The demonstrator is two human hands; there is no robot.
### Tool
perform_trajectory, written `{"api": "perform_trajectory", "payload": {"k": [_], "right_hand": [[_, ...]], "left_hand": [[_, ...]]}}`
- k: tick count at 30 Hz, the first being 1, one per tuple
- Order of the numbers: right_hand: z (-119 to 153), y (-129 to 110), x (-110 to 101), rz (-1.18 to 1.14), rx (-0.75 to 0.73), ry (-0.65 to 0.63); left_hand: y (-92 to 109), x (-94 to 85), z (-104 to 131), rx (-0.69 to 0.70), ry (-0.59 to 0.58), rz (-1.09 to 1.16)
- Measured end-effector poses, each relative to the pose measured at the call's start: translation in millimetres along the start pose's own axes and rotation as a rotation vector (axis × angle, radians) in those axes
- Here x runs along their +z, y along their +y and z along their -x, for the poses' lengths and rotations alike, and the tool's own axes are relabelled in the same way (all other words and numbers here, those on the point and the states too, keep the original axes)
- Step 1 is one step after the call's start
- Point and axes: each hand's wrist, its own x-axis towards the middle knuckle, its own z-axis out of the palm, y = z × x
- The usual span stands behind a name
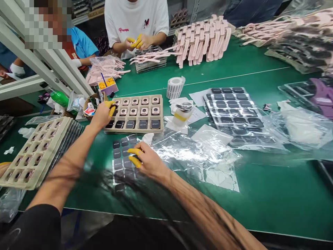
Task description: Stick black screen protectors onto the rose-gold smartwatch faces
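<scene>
Tray (135,130) of watch bodies lies crosswise on the green bench (260,194); left hand (102,114) pinches a piece at its left end. Just nearer than the tray, right hand (147,160) presses capped fingertips on the sheet of dark screen films (122,156).

This is a factory assembly line, a hand-work bench for smartwatches. A long green table (260,194) carries a tray of watch cases (137,113) at 12 o'clock, sheets of black screen films (231,107) at 2 o'clock, and stacked pink straps (203,40) at 1 o'clock, where other seated workers sort parts.
</scene>
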Motion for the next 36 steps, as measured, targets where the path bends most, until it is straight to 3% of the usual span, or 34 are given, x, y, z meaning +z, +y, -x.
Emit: {"api": "perform_trajectory", "payload": {"k": [2, 3, 5, 8, 12, 14, 17, 20, 22, 24, 26, 30, 36], "right_hand": [[-3, 0, -14, -0.081, 0.029, 0.191], [-4, 1, -21, -0.112, 0.032, 0.275], [-6, 8, -34, -0.123, -0.008, 0.331], [-7, 18, -42, -0.107, -0.118, 0.220], [-9, 14, -39, -0.209, -0.131, 0.186], [-10, 10, -46, -0.360, -0.028, 0.243], [-7, 15, -72, -0.462, 0.309, 0.259], [1, 30, -99, 0.027, 0.636, 0.002], [5, 38, -103, 0.378, 0.725, -0.073], [5, 38, -93, 0.544, 0.650, -0.003], [1, 34, -72, 0.556, 0.455, 0.098], [-5, 29, -37, 0.546, 0.179, 0.097], [-3, 23, -36, 0.315, -0.034, 0.142]], "left_hand": [[33, 8.6, 33, -0.108, 0.236, 0.385], [49, 13.3, 51, -0.153, 0.211, 0.645], [78, 22.5, 86, -0.264, -0.043, 1.095], [103, 31.9, 119, -0.416, -0.352, 1.482], [106, 33.7, 125, -0.538, -0.597, 1.759], [104, 33.6, 122, -0.575, -0.608, 1.865], [103, 35.7, 119, -0.599, -0.401, 1.848], [104, 39.2, 116, -0.599, -0.217, 1.700], [104, 40.9, 116, -0.602, -0.223, 1.643], [103, 42.2, 116, -0.608, -0.268, 1.604], [103, 44.0, 117, -0.602, -0.303, 1.561], [102, 51.0, 121, -0.556, -0.309, 1.506], [100, 61.0, 122, -0.470, -0.321, 1.410]]}}
